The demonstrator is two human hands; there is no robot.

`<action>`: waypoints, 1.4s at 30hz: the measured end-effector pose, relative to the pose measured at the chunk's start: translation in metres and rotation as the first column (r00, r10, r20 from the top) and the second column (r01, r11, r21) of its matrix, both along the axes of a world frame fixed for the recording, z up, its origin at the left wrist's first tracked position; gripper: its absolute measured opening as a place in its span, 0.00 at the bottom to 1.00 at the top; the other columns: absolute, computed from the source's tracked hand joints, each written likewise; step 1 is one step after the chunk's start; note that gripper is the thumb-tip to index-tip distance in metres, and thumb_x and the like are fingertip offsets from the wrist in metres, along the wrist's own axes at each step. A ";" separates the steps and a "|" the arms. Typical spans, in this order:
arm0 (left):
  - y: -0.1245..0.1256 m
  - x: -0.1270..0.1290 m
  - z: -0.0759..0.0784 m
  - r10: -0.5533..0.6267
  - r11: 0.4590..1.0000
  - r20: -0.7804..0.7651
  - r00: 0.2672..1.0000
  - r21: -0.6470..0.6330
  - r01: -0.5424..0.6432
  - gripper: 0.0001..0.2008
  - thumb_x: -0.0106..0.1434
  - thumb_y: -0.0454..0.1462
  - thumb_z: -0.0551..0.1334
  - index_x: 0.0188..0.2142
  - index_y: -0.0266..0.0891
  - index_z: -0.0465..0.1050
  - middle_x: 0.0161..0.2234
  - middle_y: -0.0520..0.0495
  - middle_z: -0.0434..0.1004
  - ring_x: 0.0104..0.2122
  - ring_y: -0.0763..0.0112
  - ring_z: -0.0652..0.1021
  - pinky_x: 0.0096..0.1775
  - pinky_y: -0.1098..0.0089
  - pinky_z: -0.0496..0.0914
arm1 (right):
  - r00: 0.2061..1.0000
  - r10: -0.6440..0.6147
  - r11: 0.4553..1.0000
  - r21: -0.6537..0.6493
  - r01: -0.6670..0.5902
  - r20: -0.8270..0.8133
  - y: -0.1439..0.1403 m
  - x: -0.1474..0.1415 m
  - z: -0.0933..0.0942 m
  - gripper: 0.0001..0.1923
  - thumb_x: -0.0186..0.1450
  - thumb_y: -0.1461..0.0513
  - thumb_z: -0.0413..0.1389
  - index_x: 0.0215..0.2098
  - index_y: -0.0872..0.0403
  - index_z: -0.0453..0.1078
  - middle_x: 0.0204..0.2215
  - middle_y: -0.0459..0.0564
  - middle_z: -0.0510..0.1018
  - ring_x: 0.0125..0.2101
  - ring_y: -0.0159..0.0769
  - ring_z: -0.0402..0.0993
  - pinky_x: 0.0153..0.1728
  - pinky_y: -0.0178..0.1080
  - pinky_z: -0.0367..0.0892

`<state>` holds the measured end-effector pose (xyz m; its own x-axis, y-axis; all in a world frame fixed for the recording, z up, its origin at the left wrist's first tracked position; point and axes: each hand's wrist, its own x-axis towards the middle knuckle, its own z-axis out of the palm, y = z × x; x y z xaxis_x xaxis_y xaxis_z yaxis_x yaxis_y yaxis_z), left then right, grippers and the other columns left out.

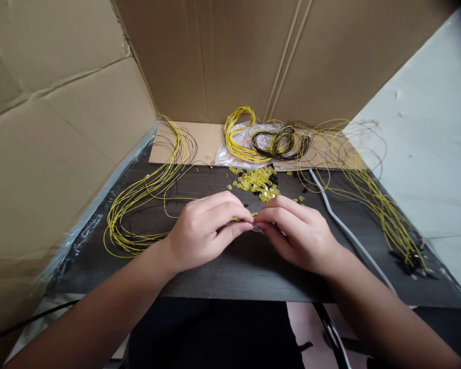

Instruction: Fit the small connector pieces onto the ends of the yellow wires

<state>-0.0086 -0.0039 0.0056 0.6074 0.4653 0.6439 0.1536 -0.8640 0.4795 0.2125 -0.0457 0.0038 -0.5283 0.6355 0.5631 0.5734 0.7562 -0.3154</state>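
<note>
Both hands meet fingertip to fingertip over the near middle of the dark table. My left hand (209, 225) is closed in a pinch on thin yellow and black wires (236, 219) that come out between its fingers. My right hand (295, 230) also pinches, right against the left fingertips; the small part between its fingers is hidden. From the left hand the wires run back to a loose yellow and black bundle (138, 205) on the left. Just beyond the hands lies a pile of small clear-yellow pieces (253, 179) mixed with small black pieces (273, 177).
Coiled yellow wires (234, 138) and coiled black wires (280, 143) rest on a plastic bag at the back. On the right, a wire bundle ends in black tips (409, 261). A grey cable (338, 220) crosses the table. Cardboard walls (223, 56) stand behind and left.
</note>
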 end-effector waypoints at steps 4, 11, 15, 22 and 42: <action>-0.001 0.000 0.000 0.014 1.000 -0.003 1.000 0.010 -0.014 0.07 0.62 0.29 0.66 0.40 0.35 0.73 0.36 0.47 0.76 0.36 0.75 0.75 0.40 0.74 0.71 | 1.000 -0.008 0.999 -0.047 0.007 -0.007 -0.001 -0.002 0.000 0.05 0.68 0.68 0.54 0.42 0.57 0.68 0.34 0.50 0.72 0.32 0.30 0.70 0.33 0.33 0.68; -0.002 0.002 0.000 -0.059 0.989 0.012 0.998 -0.135 0.060 0.03 0.64 0.28 0.63 0.37 0.34 0.72 0.33 0.48 0.73 0.34 0.76 0.72 0.37 0.74 0.69 | 0.999 -0.015 1.000 0.010 0.014 0.052 0.000 -0.001 0.003 0.04 0.69 0.68 0.54 0.42 0.56 0.69 0.34 0.48 0.74 0.31 0.29 0.71 0.31 0.31 0.65; -0.002 0.001 0.003 -0.107 0.955 -0.048 0.993 -0.284 0.089 0.02 0.66 0.30 0.61 0.35 0.35 0.71 0.33 0.49 0.71 0.32 0.76 0.71 0.36 0.74 0.67 | 0.997 0.014 0.999 0.034 -0.016 0.074 0.001 0.001 0.005 0.04 0.69 0.68 0.54 0.40 0.55 0.69 0.34 0.48 0.75 0.31 0.28 0.71 0.31 0.31 0.64; 0.000 0.002 0.005 -0.177 0.876 -0.016 0.984 -0.458 0.150 0.05 0.67 0.33 0.61 0.33 0.36 0.71 0.33 0.50 0.72 0.30 0.77 0.74 0.35 0.73 0.70 | 0.995 0.099 0.995 -0.025 -0.099 0.019 0.001 0.001 0.006 0.07 0.68 0.70 0.53 0.41 0.56 0.70 0.34 0.49 0.75 0.32 0.29 0.71 0.33 0.32 0.66; 0.000 -0.003 -0.003 0.017 0.995 -0.089 0.996 0.098 -0.009 0.05 0.64 0.30 0.63 0.40 0.38 0.74 0.36 0.47 0.78 0.36 0.74 0.77 0.39 0.73 0.71 | 0.995 0.005 1.000 -0.005 -0.005 0.095 0.002 0.003 0.007 0.05 0.70 0.67 0.51 0.40 0.55 0.70 0.33 0.48 0.75 0.30 0.28 0.70 0.31 0.31 0.64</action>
